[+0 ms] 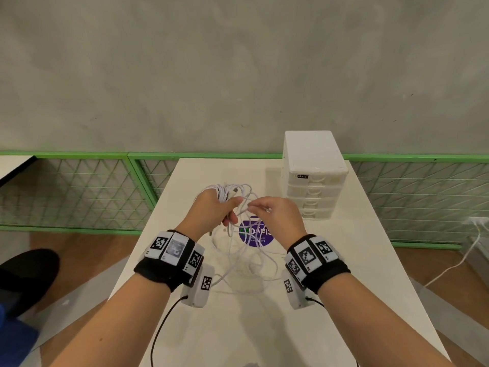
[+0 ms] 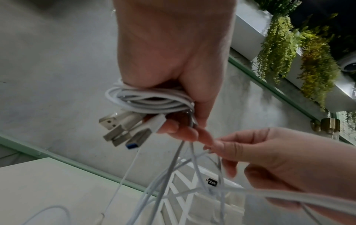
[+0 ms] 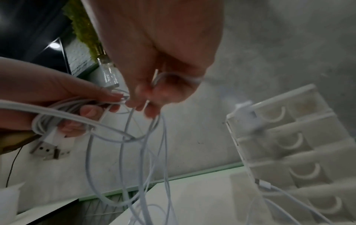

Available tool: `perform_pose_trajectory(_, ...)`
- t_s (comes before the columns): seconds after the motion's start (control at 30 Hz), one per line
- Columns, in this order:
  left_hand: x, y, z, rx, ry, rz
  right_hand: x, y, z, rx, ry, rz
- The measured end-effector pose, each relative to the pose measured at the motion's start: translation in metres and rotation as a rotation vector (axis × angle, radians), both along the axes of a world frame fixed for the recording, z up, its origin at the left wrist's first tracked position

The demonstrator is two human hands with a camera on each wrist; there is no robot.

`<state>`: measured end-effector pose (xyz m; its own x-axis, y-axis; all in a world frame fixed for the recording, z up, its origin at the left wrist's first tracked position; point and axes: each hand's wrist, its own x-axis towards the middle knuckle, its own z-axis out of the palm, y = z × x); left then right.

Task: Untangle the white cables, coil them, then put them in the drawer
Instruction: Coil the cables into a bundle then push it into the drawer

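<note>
My left hand (image 1: 211, 207) is raised above the white table (image 1: 344, 260) and grips a coiled bundle of white cables (image 2: 148, 102), its metal USB plugs (image 2: 123, 130) sticking out below the fingers. Loose strands (image 1: 246, 258) hang from the bundle in a tangle down onto the table. Just right of it, my right hand (image 1: 275, 210) pinches one thin strand (image 3: 154, 117) between fingertips, close to the left fingers. The white drawer unit (image 1: 313, 176) stands at the back right of the table with all its drawers closed.
A purple round sticker (image 1: 255, 234) lies on the table under the hanging strands. Green mesh fencing (image 1: 79, 186) runs behind the table. Another white cable (image 1: 463, 258) trails on the floor at right. A dark chair seat (image 1: 23, 276) sits at left.
</note>
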<state>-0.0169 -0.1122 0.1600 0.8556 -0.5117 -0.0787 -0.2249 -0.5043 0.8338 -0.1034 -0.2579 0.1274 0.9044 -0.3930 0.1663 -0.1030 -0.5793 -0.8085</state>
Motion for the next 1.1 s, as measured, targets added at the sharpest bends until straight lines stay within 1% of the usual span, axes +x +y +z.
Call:
perform_pose_trajectory(0.03,0.001,0.001,-0.002,0.001,-0.002,0.023,0.000,-0.001,-0.001,-0.074,0.027,-0.016)
perform_pose_trajectory(0.07,0.003,0.002,-0.003,-0.011,-0.003,0.057,0.000,-0.004,-0.002,-0.093,0.044,-0.027)
perform_pose_trajectory(0.13,0.009,0.008,-0.002,-0.041,-0.016,0.114,-0.002,-0.008,-0.006,-0.011,0.048,-0.014)
perform_pose_trajectory(0.2,0.015,0.012,0.000,-0.054,-0.030,0.126,-0.005,-0.011,-0.008,0.058,0.045,0.009)
perform_pose_trajectory(0.27,0.014,0.012,0.001,-0.053,-0.032,0.087,-0.006,-0.009,-0.007,0.130,0.017,-0.002)
perform_pose_trajectory(0.33,0.007,0.007,0.000,-0.038,-0.025,0.030,-0.004,-0.003,-0.004,0.227,-0.019,-0.060)
perform_pose_trajectory(0.4,0.000,0.001,-0.003,-0.020,-0.018,-0.023,-0.003,0.005,-0.003,0.224,-0.036,-0.066)
perform_pose_trajectory(0.47,-0.002,-0.001,-0.006,-0.010,-0.019,-0.042,-0.001,0.011,-0.002,0.185,-0.004,0.029)
perform_pose_trajectory(0.53,0.000,0.000,-0.007,-0.010,-0.015,-0.021,0.000,0.014,0.000,0.154,0.061,0.148)
perform_pose_trajectory(0.57,0.001,0.001,-0.006,-0.011,-0.014,-0.013,0.000,0.013,-0.001,0.179,0.055,0.164)
perform_pose_trajectory(0.6,0.002,0.001,-0.005,-0.008,-0.016,-0.014,0.000,0.012,-0.001,0.252,0.023,0.138)
perform_pose_trajectory(0.67,-0.003,0.000,-0.002,-0.007,-0.014,-0.036,0.002,0.011,-0.001,0.453,-0.029,0.035)
perform_pose_trajectory(0.7,-0.007,-0.001,-0.001,-0.018,-0.009,-0.053,0.002,0.011,0.000,0.513,-0.031,-0.006)
perform_pose_trajectory(0.73,-0.010,-0.002,0.000,-0.032,-0.010,-0.073,0.002,0.012,0.000,0.517,-0.010,-0.039)
perform_pose_trajectory(0.77,-0.014,-0.003,0.001,-0.048,-0.015,-0.092,0.002,0.012,0.001,0.464,0.020,-0.060)
perform_pose_trajectory(0.83,-0.018,-0.004,0.003,-0.073,-0.022,-0.117,0.000,0.013,0.002,0.294,0.066,-0.074)
perform_pose_trajectory(0.87,-0.019,-0.004,0.004,-0.074,-0.027,-0.116,0.000,0.012,0.003,0.255,0.084,-0.076)
perform_pose_trajectory(0.9,-0.018,-0.004,0.004,-0.066,-0.032,-0.112,0.002,0.011,0.004,0.273,0.109,-0.081)
perform_pose_trajectory(0.97,-0.016,-0.004,0.004,-0.043,-0.034,-0.111,0.006,0.011,0.009,0.453,0.167,-0.079)
perform_pose_trajectory(1.03,-0.017,-0.004,0.003,-0.042,-0.010,-0.131,0.008,0.014,0.013,0.589,0.165,-0.016)
perform_pose_trajectory(1.1,-0.019,-0.004,0.003,-0.066,0.027,-0.167,0.009,0.018,0.011,0.587,0.110,0.023)
